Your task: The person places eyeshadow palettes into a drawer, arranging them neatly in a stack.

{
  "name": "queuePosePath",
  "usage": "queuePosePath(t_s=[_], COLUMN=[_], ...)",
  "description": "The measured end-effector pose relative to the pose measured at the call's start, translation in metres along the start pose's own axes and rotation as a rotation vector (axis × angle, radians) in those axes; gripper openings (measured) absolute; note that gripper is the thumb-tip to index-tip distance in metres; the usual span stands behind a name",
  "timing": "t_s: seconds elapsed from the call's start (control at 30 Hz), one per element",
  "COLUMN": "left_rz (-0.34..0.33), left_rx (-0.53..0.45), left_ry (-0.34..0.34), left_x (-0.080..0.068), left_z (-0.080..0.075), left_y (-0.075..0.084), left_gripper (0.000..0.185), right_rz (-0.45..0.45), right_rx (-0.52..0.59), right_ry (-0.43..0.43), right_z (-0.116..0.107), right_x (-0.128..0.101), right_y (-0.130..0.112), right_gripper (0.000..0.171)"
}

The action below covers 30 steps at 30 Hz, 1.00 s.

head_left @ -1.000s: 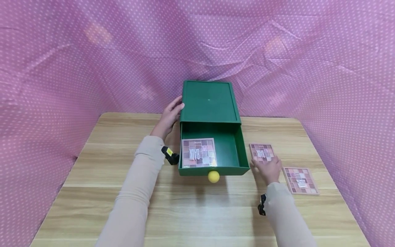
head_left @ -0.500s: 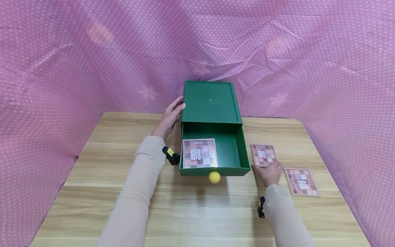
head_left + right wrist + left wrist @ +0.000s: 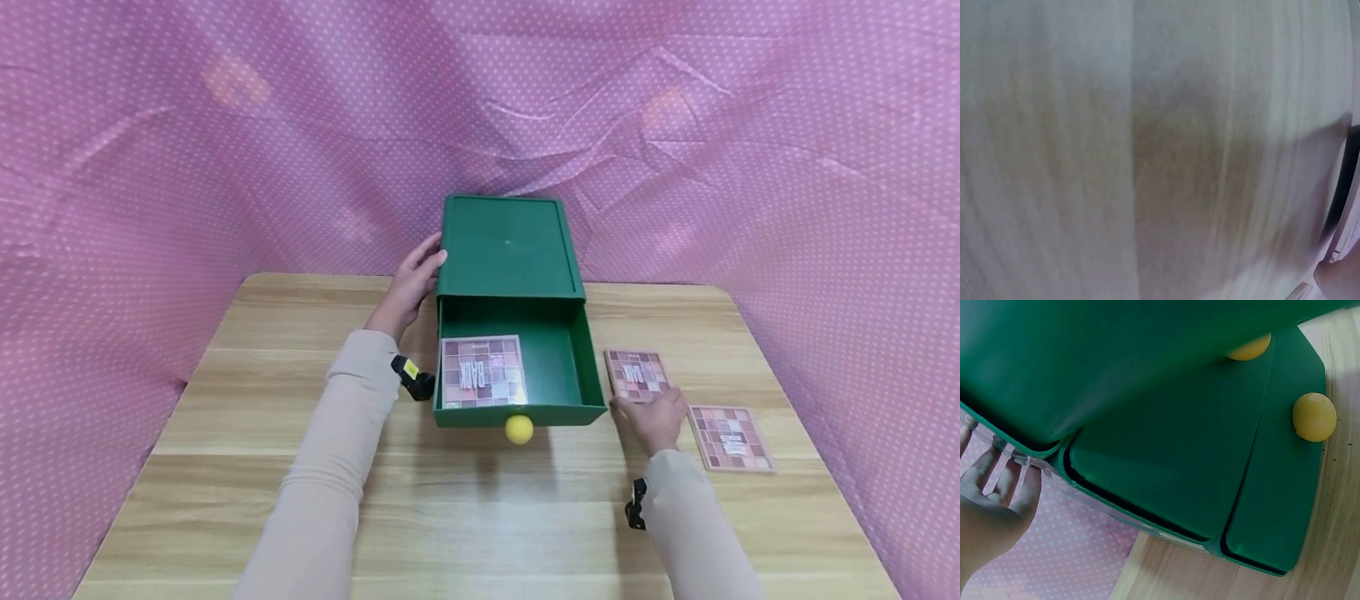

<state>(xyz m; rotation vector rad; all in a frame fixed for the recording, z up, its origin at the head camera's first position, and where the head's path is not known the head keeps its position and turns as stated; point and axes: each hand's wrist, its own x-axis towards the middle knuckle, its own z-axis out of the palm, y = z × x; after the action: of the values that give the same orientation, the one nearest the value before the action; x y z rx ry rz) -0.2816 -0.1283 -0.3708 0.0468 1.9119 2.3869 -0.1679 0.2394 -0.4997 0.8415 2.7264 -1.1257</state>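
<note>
Right hand (image 3: 654,419) sits on the near edge of a pink palette (image 3: 636,373) lying flat on the table (image 3: 300,467), just right of the open green drawer (image 3: 558,367). Fingers seem to be curling at that near edge, but from the head view I honestly can't tell if it's a real grip or just a touch. The palette runs a bit longer going away from the person, and it sits just ahead of the hand, with the drawer to its left.

Left hand (image 3: 411,283) is way over on the other side, resting with straight fingers against the left wall of the green box (image 3: 510,246), so the right one is clearly the nearer hand. Another palette (image 3: 482,372) already lies in the drawer's front left corner, right behind the yellow knob (image 3: 519,429), and a third one (image 3: 731,437) lies on the table further right.

Right wrist view is basically useless, just blurry wood. Fingertips are hidden behind the back of the hand.
</note>
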Motion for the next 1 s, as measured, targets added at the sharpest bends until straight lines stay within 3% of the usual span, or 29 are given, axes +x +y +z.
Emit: queuePosePath(t_s=[0.47, 1.0], left_rz=[0.001, -0.002], left_rx=[0.000, 0.017], left_ry=[-0.002, -0.005], left_x=[0.001, 0.002], left_z=[-0.001, -0.001], left_y=[0.001, 0.000], left_gripper=[0.047, 0.049], right_rz=[-0.129, -0.306], right_rx=[0.004, 0.034], right_ry=[0.057, 0.072], right_z=[-0.006, -0.046], right_x=[0.003, -0.004], right_y=[-0.009, -0.036], right_gripper=[0.108, 0.104])
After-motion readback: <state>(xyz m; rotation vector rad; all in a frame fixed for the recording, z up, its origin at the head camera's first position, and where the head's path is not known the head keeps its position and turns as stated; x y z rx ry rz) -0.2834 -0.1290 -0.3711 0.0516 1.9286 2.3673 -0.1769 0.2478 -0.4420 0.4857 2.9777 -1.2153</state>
